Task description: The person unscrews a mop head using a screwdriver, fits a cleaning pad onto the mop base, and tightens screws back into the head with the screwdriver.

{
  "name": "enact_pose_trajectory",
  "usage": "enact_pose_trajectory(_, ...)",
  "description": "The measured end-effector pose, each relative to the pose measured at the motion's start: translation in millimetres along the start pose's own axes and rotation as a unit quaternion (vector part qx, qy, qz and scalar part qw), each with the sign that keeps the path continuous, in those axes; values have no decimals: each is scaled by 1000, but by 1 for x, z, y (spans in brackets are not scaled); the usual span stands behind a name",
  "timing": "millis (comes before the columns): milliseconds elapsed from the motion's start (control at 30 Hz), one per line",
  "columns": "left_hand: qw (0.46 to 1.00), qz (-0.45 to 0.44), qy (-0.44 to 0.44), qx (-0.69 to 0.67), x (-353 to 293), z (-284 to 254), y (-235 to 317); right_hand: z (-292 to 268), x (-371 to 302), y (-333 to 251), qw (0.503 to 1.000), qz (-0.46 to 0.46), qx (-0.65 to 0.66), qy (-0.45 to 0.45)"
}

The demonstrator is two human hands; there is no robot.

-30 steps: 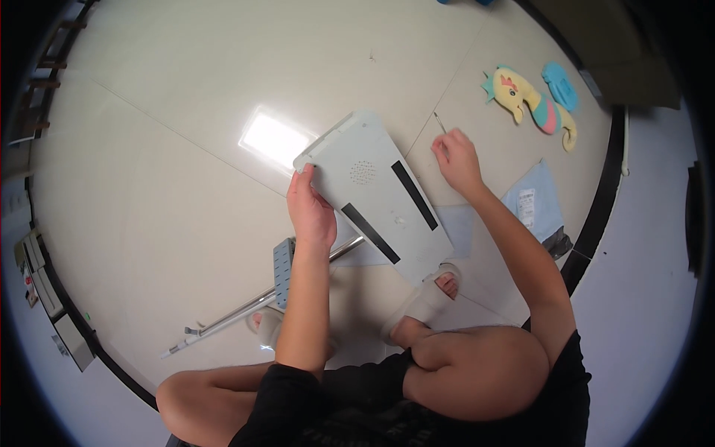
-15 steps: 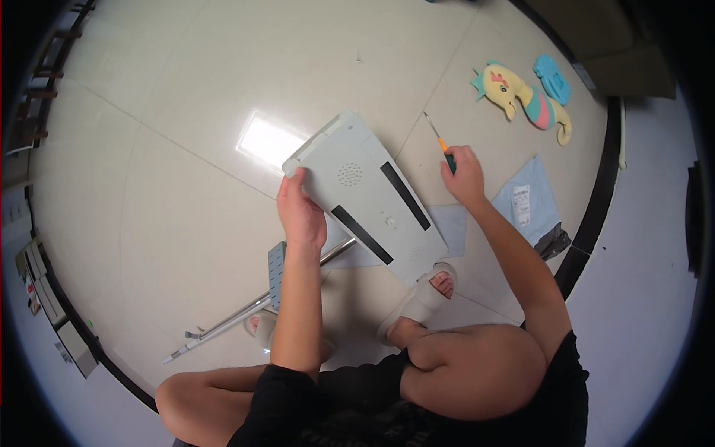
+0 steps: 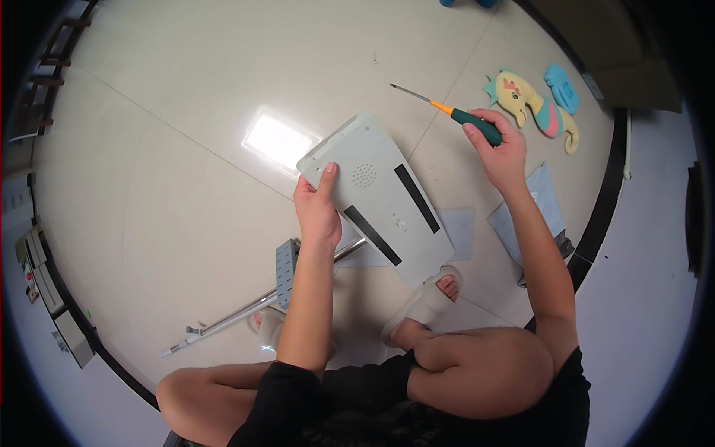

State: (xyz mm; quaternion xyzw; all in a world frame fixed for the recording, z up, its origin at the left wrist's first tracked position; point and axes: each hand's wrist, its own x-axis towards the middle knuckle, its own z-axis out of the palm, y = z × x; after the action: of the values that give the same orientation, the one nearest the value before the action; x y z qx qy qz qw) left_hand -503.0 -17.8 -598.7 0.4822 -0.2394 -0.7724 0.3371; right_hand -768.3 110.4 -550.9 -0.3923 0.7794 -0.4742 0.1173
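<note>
My left hand grips the left edge of a pale grey plastic panel, thumb on top and fingers beneath. The panel is tilted, its far end up to the left and its near end by my slippered foot. Two black strips, a round patch of small holes and a small worn-looking mark show on its face. In my right hand is a screwdriver with a dark green and orange handle, held right of the panel and apart from it. Its thin metal shaft points up and left.
A metal pole with a perforated grey bracket lies left of my feet. At right are a seahorse plush, a light blue toy and a plastic mailing bag. A cardboard box stands far right.
My right hand has moved up and right with the screwdriver, whose shaft now points more to the left. The panel has shifted slightly right, and my left thumb lies further over its face.
</note>
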Motion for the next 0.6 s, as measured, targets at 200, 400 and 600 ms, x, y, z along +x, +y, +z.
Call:
enact_pose_trajectory(200, 1000, 9, -12, -3, -3, 2, 2, -7, 3, -88, 979, -153, -83, -110)
enact_pose_trajectory(400, 1000, 18, -21, -9, -2, 0, 0, -2, -1, -87, 977, -153, -85, -124)
enact_pose_trajectory(600, 1000, 15, -17, -4, -4, 0, 1, 0, -4, -90, 979, -135, -90, -120)
